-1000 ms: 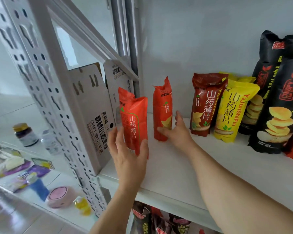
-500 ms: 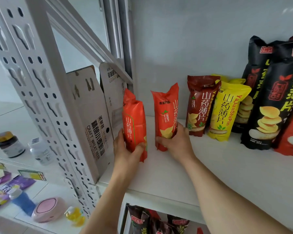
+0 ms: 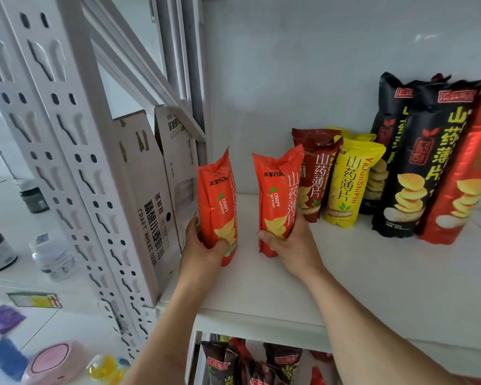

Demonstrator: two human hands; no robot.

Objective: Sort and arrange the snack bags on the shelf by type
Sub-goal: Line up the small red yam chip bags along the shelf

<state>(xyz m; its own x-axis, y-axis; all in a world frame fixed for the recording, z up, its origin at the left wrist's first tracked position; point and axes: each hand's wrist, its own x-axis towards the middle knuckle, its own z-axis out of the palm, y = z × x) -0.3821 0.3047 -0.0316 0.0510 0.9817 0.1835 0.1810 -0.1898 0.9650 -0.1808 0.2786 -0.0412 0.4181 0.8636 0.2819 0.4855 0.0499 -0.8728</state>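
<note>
Both orange bags now stand closer to the dark red bag [image 3: 315, 173].
Left hand [image 3: 203, 245] grips the left orange bag [image 3: 217, 204]; right hand [image 3: 292, 245] grips the right orange bag [image 3: 278, 195], upright on the shelf [image 3: 345, 287].

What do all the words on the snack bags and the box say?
"CRISPY YAM SLICES", "山药薄片": orange bag held in the right hand.
"CRISPY": orange bag held in the left hand; the rest is partly hidden.
"CRISPY", "山药薄片": dark red bag.
"YaJunShiPin", "山药薄片": yellow bag.
"山药薄片": black bag; its red top label is blurred.
"CRAFT WHEAT BEER": cardboard box; its Chinese print is too unclear.
</note>
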